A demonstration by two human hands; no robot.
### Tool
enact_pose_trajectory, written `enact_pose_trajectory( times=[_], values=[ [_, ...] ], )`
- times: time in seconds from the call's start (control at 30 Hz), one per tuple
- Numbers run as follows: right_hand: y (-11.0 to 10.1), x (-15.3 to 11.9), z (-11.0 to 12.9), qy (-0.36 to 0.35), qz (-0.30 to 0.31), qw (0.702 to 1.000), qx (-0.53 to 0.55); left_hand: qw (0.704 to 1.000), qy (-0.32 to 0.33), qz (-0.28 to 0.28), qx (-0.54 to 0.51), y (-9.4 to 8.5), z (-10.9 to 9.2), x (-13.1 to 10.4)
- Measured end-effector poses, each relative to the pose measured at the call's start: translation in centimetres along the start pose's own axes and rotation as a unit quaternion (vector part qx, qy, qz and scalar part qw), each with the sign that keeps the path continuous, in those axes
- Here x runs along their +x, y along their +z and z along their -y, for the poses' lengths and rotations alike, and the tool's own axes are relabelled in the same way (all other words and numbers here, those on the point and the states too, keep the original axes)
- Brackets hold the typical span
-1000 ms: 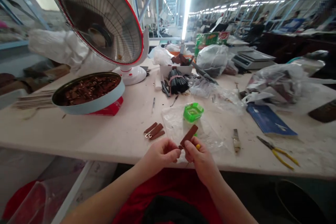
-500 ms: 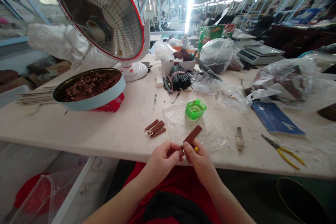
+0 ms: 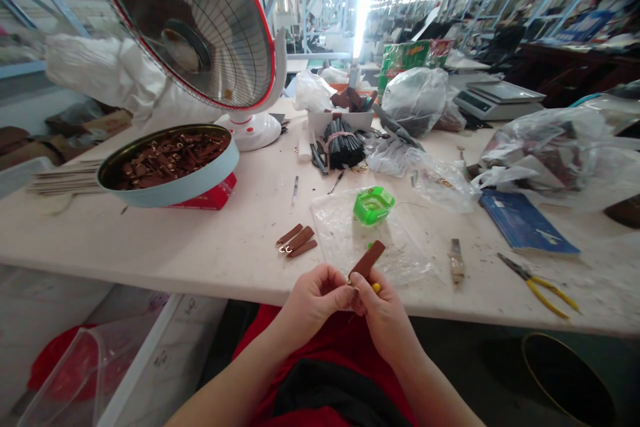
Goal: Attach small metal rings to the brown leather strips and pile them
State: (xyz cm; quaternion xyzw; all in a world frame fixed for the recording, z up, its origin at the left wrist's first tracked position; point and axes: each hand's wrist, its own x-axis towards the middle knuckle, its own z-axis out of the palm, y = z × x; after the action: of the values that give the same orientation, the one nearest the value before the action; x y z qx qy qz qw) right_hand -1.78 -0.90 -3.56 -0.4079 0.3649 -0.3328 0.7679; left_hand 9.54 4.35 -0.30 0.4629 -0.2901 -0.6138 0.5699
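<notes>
While both hands meet just off the near edge of the tabletop (image 3: 210, 260), I see the left hand (image 3: 313, 297) and the right hand (image 3: 383, 313) pinching the lower end of one brown strip (image 3: 367, 259). The strip points up and away to the right from the grip, so its free end hangs over the tabletop edge while the held end stays between the fingertips. I think it is held this way so the small metal part at the lower end faces the eyes; that part is too small for me to read well. Both grips are nearly closed on the strip, with fingers curled. A little yellow thing (image 3: 376, 287) shows at the right hand's fingers; I cannot tell what it is.

Just beyond the grip lies a clear bag (image 3: 345, 240), flat on the tabletop, and on it stands a green dish (image 3: 373, 205). To the left of the grip, near, three more strips (image 3: 296, 241) lie together, apart from the hands. Farther left and beyond is a round tin (image 3: 170, 177) full of brown pieces, under a big heater (image 3: 200, 20). To the right of the grip lie a small brush (image 3: 455, 261) and, farther, yellow pliers (image 3: 543, 279).

For moving, the open room is the bare tabletop between the three strips and the tin, and the strip of tabletop between bag and brush. Below the grip there is only the lap in red cloth (image 3: 330, 353).
</notes>
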Motion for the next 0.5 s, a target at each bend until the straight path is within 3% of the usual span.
enact_pose_trajectory(
  times=[0.27,0.4,0.5],
  values=[
    [-0.1,-0.7,-1.0,-0.065,-0.033,0.994,0.077,0.994,0.012,-0.097,0.043,1.7,-0.4,-0.2],
    [-0.7,-0.8,-0.4,-0.096,-0.057,0.993,-0.049,0.991,0.017,-0.117,0.069,1.8,0.0,-0.3],
    [-1.0,-0.7,0.2,-0.129,-0.073,0.975,-0.165,0.989,0.026,-0.099,0.110,1.3,0.4,-0.2]
  ],
)
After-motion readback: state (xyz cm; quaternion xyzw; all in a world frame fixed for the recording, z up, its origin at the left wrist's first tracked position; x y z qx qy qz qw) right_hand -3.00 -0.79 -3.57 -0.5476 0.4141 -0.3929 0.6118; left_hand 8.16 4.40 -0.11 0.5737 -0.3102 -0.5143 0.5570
